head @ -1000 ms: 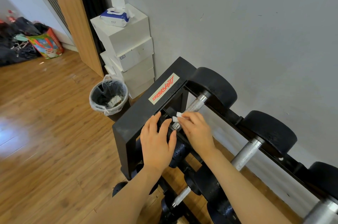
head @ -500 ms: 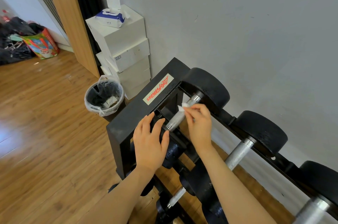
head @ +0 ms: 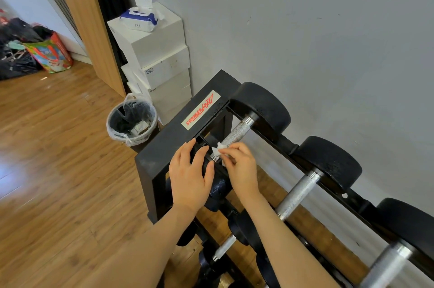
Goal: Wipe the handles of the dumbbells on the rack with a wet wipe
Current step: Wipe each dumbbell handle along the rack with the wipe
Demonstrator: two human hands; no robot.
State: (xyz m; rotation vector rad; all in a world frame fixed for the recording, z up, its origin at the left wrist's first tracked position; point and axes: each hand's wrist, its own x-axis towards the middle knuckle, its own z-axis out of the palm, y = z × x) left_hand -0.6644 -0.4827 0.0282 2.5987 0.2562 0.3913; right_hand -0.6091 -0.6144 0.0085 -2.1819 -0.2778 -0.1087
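A black dumbbell rack [head: 164, 144] with a red-lettered label stands against the grey wall. On its top row the leftmost dumbbell shows a knurled silver handle [head: 236, 133]. My right hand [head: 239, 167] pinches a small white wet wipe [head: 219, 147] round the near end of that handle. My left hand [head: 190, 175] rests with spread fingers on the near black head of the same dumbbell. Two more silver handles, the middle handle [head: 298, 193] and the right handle [head: 387, 266], lie further right on the top row. A lower dumbbell handle [head: 224, 246] shows beneath my arms.
A bin with a clear liner [head: 131, 120] stands left of the rack. Behind it a stack of white boxes [head: 157, 57] carries an open pack of wet wipes [head: 139, 16]. Wooden floor [head: 58, 170] stretches to the left, with bags [head: 47, 52] far back.
My right hand slid the wipe up the handle towards the far head, then back down to the near end. The left hand stayed on the near head. The view shifted slightly.
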